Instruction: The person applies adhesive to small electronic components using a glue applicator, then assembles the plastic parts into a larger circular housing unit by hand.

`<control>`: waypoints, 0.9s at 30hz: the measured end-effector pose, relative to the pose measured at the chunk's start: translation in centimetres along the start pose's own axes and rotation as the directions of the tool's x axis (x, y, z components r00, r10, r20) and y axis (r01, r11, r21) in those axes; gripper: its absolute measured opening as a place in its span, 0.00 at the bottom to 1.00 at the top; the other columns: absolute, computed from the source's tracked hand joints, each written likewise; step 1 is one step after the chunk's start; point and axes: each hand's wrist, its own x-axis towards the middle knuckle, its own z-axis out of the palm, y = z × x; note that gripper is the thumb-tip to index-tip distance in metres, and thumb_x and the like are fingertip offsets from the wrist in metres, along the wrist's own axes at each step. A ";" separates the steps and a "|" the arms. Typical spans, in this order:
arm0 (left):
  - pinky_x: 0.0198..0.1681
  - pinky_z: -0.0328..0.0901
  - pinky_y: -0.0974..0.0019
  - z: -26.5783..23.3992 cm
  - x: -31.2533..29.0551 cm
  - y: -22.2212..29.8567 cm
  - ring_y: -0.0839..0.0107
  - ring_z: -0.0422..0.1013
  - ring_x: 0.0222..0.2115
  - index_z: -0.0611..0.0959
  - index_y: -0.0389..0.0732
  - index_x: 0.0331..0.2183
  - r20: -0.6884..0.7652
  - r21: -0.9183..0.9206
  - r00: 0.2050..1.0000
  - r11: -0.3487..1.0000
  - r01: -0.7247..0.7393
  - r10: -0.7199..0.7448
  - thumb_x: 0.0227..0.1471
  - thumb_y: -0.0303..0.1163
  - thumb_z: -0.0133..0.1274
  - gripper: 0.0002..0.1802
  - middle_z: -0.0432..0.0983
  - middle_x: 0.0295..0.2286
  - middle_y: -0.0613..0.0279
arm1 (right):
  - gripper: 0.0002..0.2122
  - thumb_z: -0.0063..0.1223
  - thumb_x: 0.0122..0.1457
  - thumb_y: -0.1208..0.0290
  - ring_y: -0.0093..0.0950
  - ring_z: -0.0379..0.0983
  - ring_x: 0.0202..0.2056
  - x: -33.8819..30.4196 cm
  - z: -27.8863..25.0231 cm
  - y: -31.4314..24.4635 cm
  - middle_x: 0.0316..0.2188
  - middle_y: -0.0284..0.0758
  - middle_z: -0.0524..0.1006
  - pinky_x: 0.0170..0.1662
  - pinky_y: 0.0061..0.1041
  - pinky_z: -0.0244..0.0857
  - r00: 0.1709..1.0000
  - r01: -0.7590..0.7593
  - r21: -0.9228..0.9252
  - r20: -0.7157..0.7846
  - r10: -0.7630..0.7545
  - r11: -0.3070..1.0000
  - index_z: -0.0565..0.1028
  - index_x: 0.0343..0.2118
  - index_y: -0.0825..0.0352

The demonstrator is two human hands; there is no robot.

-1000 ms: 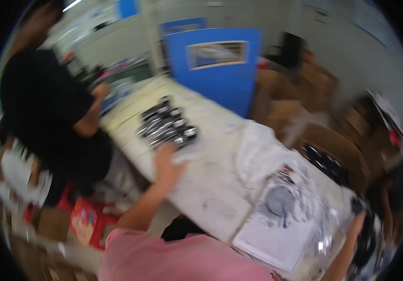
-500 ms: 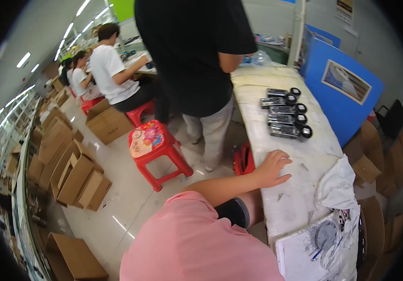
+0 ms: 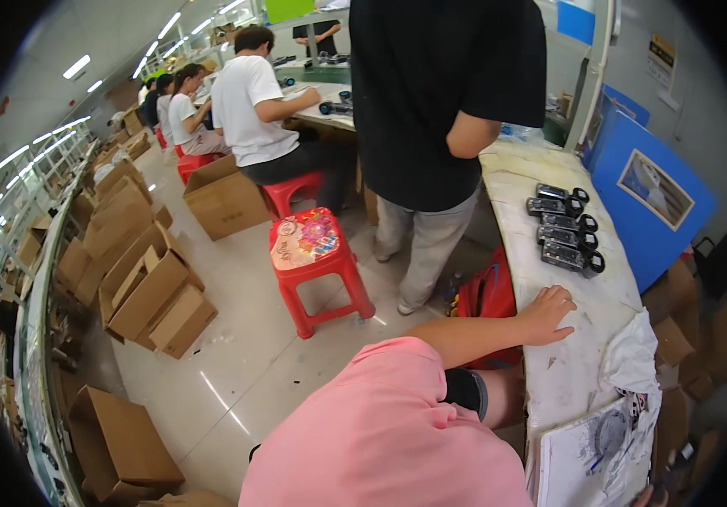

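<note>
Resting empty on the counter [image 3: 566, 363], fingers loosely spread, the left hand [image 3: 547, 318] is closest to the black parts [image 3: 560, 237] lying left-to-right just far of it; can't tell the right hand's state tbh.

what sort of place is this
Most likely a factory or assembly workshop: people in white shirts sit in a row along a bench, similar black units lie lined up on a worktable, and open cardboard cartons stand on the floor.
</note>
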 end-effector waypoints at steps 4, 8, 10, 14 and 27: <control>0.51 0.56 0.54 2.4 0.2 5.0 0.53 0.61 0.47 0.70 0.38 0.47 -0.209 -0.179 0.978 0.984 -0.020 -0.018 0.49 0.34 0.57 0.24 0.65 0.44 0.50 | 0.22 0.53 0.57 0.78 0.35 0.70 0.44 -3.3 3.1 -9.6 0.47 0.45 0.71 0.44 0.30 0.68 0.865 -0.464 0.425 0.408 0.293 0.777 0.63 0.55 0.73; 0.57 0.55 0.65 2.6 0.9 14.9 0.66 0.62 0.51 0.56 0.35 0.61 0.211 -0.910 0.968 0.335 0.245 -0.136 0.65 0.40 0.38 0.29 0.61 0.54 0.53 | 0.33 0.55 0.55 0.65 0.27 0.71 0.22 -7.8 6.8 -11.8 0.33 0.37 0.72 0.24 0.24 0.68 0.813 -0.578 0.711 0.541 0.213 0.400 0.53 0.60 0.67; 0.58 0.54 0.68 -0.4 1.5 17.8 0.72 0.59 0.53 0.50 0.38 0.64 0.478 -0.872 0.871 0.057 0.486 -0.116 0.66 0.46 0.32 0.32 0.58 0.56 0.58 | 0.32 0.55 0.54 0.69 0.29 0.73 0.25 -8.6 8.0 -13.3 0.34 0.39 0.73 0.27 0.26 0.70 0.798 -0.602 0.733 0.571 0.195 0.316 0.54 0.59 0.68; 0.55 0.58 0.69 0.5 1.0 19.7 0.75 0.60 0.51 0.48 0.41 0.64 0.622 -0.768 0.783 -0.195 0.611 0.005 0.65 0.48 0.36 0.35 0.59 0.54 0.61 | 0.29 0.55 0.56 0.68 0.28 0.73 0.26 -10.2 7.9 -15.3 0.35 0.39 0.73 0.30 0.25 0.70 0.841 -0.528 0.790 0.438 0.318 0.310 0.56 0.58 0.67; 0.39 0.62 0.70 0.6 1.2 24.3 0.74 0.64 0.37 0.61 0.48 0.58 0.718 -0.694 0.689 -0.030 0.719 -0.098 0.56 0.50 0.51 0.33 0.67 0.40 0.60 | 0.25 0.54 0.50 0.82 0.47 0.66 0.46 -13.7 3.3 -14.1 0.45 0.45 0.65 0.51 0.38 0.60 0.973 0.024 -0.054 0.230 -0.011 0.998 0.61 0.52 0.74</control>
